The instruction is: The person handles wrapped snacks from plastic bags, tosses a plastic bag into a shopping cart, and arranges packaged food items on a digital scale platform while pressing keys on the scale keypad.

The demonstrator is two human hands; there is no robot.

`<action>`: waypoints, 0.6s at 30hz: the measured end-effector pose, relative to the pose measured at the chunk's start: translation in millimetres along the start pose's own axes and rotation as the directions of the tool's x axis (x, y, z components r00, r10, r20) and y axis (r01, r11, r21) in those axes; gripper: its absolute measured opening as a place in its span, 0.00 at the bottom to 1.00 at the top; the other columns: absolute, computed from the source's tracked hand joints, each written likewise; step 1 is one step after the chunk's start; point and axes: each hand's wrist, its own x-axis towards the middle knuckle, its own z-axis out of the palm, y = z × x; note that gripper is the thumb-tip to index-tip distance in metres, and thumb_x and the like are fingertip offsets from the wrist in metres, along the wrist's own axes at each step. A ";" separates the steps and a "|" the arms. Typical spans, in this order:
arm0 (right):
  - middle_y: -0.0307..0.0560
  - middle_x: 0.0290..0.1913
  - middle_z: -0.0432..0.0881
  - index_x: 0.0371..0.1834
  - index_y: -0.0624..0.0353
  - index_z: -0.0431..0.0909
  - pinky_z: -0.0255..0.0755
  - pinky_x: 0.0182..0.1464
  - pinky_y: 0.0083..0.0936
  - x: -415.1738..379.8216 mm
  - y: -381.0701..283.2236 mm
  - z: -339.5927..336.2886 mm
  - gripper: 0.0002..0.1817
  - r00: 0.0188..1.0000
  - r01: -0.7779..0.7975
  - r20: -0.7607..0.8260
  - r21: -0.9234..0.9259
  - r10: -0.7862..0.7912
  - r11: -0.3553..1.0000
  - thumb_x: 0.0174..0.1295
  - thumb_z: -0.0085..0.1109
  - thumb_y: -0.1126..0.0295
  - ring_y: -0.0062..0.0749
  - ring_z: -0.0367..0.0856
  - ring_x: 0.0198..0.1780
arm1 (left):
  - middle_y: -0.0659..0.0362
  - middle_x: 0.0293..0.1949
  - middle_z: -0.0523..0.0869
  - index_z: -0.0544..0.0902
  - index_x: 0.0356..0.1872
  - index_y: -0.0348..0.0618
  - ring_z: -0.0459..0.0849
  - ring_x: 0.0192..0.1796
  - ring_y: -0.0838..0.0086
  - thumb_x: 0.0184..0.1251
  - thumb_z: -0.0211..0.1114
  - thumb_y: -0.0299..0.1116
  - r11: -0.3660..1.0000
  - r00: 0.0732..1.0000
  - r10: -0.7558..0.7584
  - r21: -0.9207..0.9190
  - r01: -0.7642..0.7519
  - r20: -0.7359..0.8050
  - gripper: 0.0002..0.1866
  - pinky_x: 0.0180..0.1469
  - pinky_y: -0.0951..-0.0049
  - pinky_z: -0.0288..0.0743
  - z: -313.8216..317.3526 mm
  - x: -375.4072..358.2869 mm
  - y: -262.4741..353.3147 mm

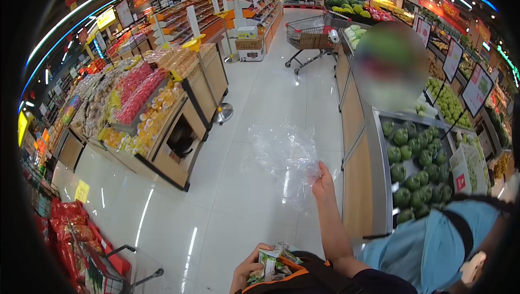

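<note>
While the right hand [323, 177] pinched a clear plastic bag [286, 156] at twelve o'clock, the left hand [248, 270] clasped a green packet [271, 264]; a firmer pinch would probably steady the bag.

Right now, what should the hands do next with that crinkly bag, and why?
Probably shake the clear plastic bag open. The right hand pinches it up in the air, where it hangs crumpled with no mouth showing. The left hand grips a green packet low down, so only the right hand can work the bag.

A clear, crinkled plastic bag [284, 158] is hanging open in the air above the white floor, while a green-and-white packaged item [269, 266] is lying low near the body.
</note>
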 end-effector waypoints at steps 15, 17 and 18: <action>0.50 0.55 0.78 0.54 0.64 0.73 0.71 0.60 0.39 412.1 -118.3 34.0 0.17 0.885 0.418 -0.169 -0.122 -0.434 0.900 0.68 0.48 0.65 0.40 0.75 0.57 | 0.53 0.55 0.73 0.65 0.62 0.45 0.75 0.58 0.68 0.48 0.68 0.35 0.958 0.888 -0.239 0.244 0.150 0.392 0.36 0.62 0.70 0.69 -80.7 450.2 358.1; 0.51 0.57 0.77 0.57 0.65 0.72 0.68 0.63 0.42 439.6 -153.4 16.4 0.19 0.868 0.468 -0.121 -0.119 -0.481 0.876 0.68 0.46 0.64 0.42 0.74 0.59 | 0.54 0.55 0.73 0.65 0.62 0.46 0.74 0.59 0.69 0.48 0.70 0.39 0.935 0.853 -0.318 0.287 0.210 0.414 0.38 0.63 0.72 0.66 -71.5 514.3 402.9; 0.52 0.58 0.76 0.58 0.65 0.71 0.66 0.65 0.43 447.2 -167.2 17.6 0.21 0.859 0.491 -0.103 -0.115 -0.502 0.863 0.68 0.45 0.64 0.43 0.73 0.60 | 0.54 0.56 0.73 0.65 0.62 0.46 0.74 0.59 0.69 0.48 0.71 0.40 0.924 0.833 -0.356 0.292 0.246 0.424 0.38 0.64 0.72 0.65 -65.0 538.5 424.7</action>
